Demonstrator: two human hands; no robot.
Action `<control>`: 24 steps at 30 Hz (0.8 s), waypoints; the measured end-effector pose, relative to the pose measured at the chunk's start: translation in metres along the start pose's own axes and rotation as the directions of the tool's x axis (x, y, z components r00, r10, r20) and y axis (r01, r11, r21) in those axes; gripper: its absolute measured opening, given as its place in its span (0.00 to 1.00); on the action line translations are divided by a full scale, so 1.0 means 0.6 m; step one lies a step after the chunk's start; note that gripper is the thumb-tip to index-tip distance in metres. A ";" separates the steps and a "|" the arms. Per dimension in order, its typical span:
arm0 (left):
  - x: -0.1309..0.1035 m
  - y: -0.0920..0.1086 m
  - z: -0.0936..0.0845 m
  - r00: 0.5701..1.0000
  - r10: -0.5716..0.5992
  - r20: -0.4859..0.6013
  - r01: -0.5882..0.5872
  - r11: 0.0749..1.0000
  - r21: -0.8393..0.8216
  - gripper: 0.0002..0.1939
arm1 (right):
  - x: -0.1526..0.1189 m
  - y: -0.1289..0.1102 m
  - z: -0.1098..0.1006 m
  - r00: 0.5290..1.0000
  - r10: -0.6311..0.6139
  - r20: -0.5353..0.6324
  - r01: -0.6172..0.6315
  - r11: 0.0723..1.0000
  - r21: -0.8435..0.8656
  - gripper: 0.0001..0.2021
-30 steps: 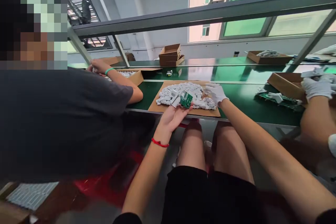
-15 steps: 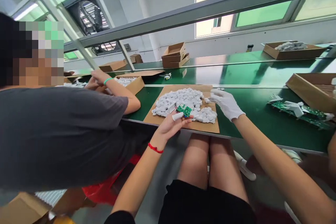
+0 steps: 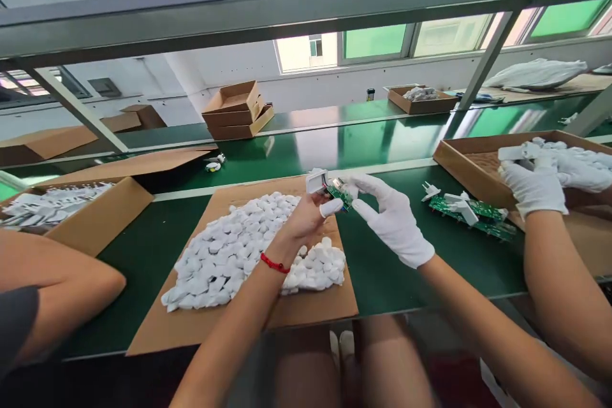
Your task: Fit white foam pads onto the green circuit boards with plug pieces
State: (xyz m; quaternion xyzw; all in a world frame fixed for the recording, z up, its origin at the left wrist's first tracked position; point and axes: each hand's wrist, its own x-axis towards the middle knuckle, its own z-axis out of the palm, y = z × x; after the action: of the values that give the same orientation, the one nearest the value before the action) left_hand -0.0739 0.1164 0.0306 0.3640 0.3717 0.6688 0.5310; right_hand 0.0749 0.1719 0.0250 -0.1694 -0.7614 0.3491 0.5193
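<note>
My left hand (image 3: 306,217), bare with a red string on the wrist and a white finger cot, holds a small green circuit board (image 3: 338,194) with a white plug part (image 3: 316,180) raised above the cardboard sheet. My right hand (image 3: 389,220) wears a white glove and pinches the board's right end. Below the hands, a heap of small white plastic parts (image 3: 239,248) lies on the brown cardboard sheet (image 3: 201,325), on the green conveyor belt (image 3: 377,280).
A co-worker's gloved hand (image 3: 533,188) reaches into a cardboard tray (image 3: 466,169) of white parts at right. Green boards with white plugs (image 3: 466,210) lie beside it. Another person's bare arm (image 3: 52,280) rests at left by an open box (image 3: 95,217). Stacked boxes (image 3: 236,111) stand behind.
The view swung right and down, so the person at left is mostly out of sight. My left hand lifted the board above the heap and my right hand came off the pile to grip it.
</note>
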 end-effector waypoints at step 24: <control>-0.043 0.036 -0.041 0.943 0.007 0.334 -0.071 0.982 0.177 0.21 | -0.006 -0.009 0.090 0.733 0.414 0.540 -0.667 0.279 0.691 0.29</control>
State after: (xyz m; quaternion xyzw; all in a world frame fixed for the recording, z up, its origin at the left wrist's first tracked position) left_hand -0.1006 0.0847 0.0357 0.5268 0.3308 0.5706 0.5361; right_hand 0.0279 0.1463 0.0146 -0.0937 -0.4374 0.8506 0.2763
